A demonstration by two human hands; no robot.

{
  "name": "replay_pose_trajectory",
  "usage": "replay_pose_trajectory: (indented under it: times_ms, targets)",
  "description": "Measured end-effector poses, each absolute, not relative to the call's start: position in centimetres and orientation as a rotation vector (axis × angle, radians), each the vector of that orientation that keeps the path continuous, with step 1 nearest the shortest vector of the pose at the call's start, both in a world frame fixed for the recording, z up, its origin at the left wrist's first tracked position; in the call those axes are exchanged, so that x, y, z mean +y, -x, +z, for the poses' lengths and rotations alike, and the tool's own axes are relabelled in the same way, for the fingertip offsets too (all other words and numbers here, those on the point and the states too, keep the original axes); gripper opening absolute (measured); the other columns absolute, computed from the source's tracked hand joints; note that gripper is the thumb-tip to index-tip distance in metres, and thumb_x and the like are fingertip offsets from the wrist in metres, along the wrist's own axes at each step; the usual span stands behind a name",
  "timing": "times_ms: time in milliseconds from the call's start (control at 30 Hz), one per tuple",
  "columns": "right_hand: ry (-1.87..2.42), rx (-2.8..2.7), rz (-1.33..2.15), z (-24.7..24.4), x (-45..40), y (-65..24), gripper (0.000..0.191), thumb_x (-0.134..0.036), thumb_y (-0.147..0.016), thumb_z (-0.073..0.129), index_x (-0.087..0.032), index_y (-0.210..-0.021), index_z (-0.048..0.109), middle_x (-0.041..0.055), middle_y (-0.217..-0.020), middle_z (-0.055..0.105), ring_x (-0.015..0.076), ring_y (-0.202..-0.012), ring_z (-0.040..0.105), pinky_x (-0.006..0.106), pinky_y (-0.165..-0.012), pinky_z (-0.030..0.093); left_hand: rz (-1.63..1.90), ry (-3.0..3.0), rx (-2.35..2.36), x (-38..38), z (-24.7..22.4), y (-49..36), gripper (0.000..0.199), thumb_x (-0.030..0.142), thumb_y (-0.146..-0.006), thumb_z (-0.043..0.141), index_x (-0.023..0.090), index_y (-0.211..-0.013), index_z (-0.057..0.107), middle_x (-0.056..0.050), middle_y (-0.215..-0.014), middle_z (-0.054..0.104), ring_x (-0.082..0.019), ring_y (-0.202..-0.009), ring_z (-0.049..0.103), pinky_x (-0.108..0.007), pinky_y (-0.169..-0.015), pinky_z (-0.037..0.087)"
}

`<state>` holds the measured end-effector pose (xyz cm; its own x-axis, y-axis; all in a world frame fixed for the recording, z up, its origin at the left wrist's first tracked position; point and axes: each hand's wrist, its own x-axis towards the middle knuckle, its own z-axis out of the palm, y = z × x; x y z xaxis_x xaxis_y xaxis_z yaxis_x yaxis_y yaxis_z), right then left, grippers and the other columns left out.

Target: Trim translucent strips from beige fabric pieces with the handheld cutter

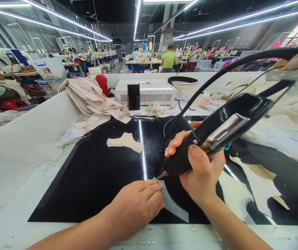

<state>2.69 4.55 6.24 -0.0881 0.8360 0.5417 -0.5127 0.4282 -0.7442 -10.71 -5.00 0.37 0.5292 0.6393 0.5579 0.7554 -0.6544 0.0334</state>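
A grey curved piece [173, 203] lies on the glossy black board [86, 184] near its front edge. My left hand [135, 205] rests over the piece's left side, fingers pressed together on it. Wrapped round a black handheld tool [222, 128] with a metal lever and a thick cable is my right hand [203, 170]. The tool's lower end is close to the grey piece's top tip, just beyond my left fingertips; whether they touch is unclear. A cream fabric piece [125, 142] lies farther back on the board.
White and tan cut pieces [255, 184] lie at the right. A phone [133, 97] leans on a white vented box [149, 91] at the back. Beige fabric [89, 99] is heaped back left. The tool's cable [216, 73] arches over the right side. People sit at machines beyond.
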Motion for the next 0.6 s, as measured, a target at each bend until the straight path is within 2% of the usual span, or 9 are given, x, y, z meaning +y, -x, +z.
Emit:
replay_pose_trajectory:
  times_ms: [333,467,533,600]
  targets:
    - [0.337,-1.206,1.183,5.8,4.6,-2.1,0.034,-0.037,-0.089,0.075,-0.029,-0.117,0.056,-0.0042,-0.084,0.065,0.0130,-0.065,0.061,0.030,-0.062,0.053,-0.777,2.522,-1.189,-4.9,0.3,10.6,0.026,0.020,-0.106,0.047,0.010,-0.093,0.067,-0.006,-0.104,0.077,-0.015,-0.104,0.073,-0.025,-0.104,0.057]
    - [0.339,-1.199,1.186,6.2,4.7,-2.0,0.030,-0.037,-0.087,0.079,-0.029,-0.105,0.056,-0.0055,-0.085,0.067,0.0120,-0.066,0.062,0.028,-0.065,0.054,-0.747,2.545,-1.201,-5.1,0.0,11.0,0.034,0.021,-0.109,0.040,0.013,-0.090,0.068,-0.005,-0.102,0.078,-0.015,-0.106,0.074,-0.027,-0.102,0.058]
    - [0.359,-1.243,1.164,6.5,4.7,-2.4,0.030,-0.040,-0.086,0.079,-0.029,-0.103,0.057,-0.0049,-0.091,0.067,0.0124,-0.070,0.062,0.028,-0.067,0.055,-0.735,2.497,-1.162,-5.3,-0.6,11.7,0.039,0.021,-0.110,0.034,0.014,-0.097,0.070,-0.006,-0.104,0.078,-0.016,-0.105,0.074,-0.029,-0.101,0.059]
    - [0.412,-1.363,1.142,6.6,4.8,-3.2,0.038,-0.045,-0.086,0.077,-0.030,-0.115,0.057,-0.0013,-0.105,0.068,0.0155,-0.085,0.065,0.031,-0.077,0.057,-0.681,2.483,-1.129,-5.4,-1.9,12.8,0.041,0.023,-0.110,0.032,0.016,-0.109,0.072,-0.004,-0.115,0.077,-0.017,-0.107,0.074,-0.029,-0.100,0.059]
